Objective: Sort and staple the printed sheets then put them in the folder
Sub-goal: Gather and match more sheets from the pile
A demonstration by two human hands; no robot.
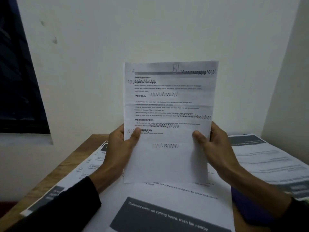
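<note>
A printed sheet [168,104] headed "Desk Organization", with pen scribbles and a handwritten mark at its top, stands upright in front of me above the desk. My left hand [120,144] grips its left edge, thumb across the front. My right hand [212,144] grips its right edge the same way. Below lies a sheet with a dark banner reading "Unpeeled onion on cutting board" [167,215]. More printed sheets spread at the left [80,169] and at the right [267,158]. A dark purple object [247,208], perhaps the folder, shows under my right forearm.
The wooden desk [70,158] stands against a white wall [150,30] in a corner. A dark window [18,81] is at the left. No stapler is visible.
</note>
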